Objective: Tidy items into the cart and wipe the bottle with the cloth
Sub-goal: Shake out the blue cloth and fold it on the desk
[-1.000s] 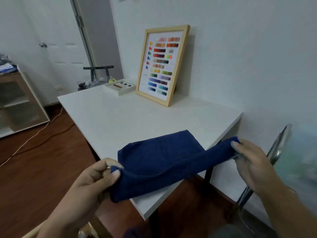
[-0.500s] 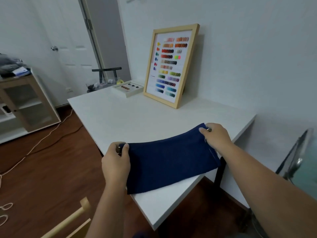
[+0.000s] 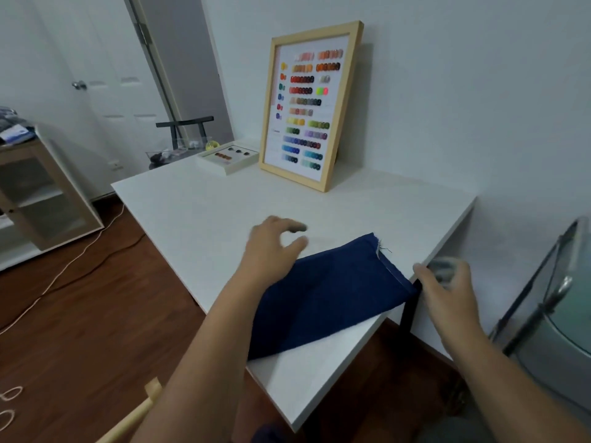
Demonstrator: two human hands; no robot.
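A dark blue cloth (image 3: pixel 326 298) lies folded flat on the near right part of the white table (image 3: pixel 208 219), one corner reaching the table's right edge. My left hand (image 3: pixel 275 247) hovers just over the cloth's far left corner, fingers apart and blurred, holding nothing. Beside the cloth's right corner, at the table edge, my right hand (image 3: pixel 447 292) has its fingers spread; whether the thumb touches the cloth is unclear. No bottle is in view. A grey metal-framed thing with a translucent curved surface (image 3: pixel 556 318), possibly the cart, stands at the right.
A wood-framed colour chart (image 3: pixel 311 103) leans on the wall at the back of the table, with a white tray of small items (image 3: pixel 228 156) beside it. A glass-door cabinet (image 3: pixel 41 187) stands left. Cables (image 3: pixel 73 260) cross the wooden floor.
Both hands have let go of the cloth's far corners. The folded cloth now lies flat; my left hand lifted off it and my right hand drew back to the table edge.
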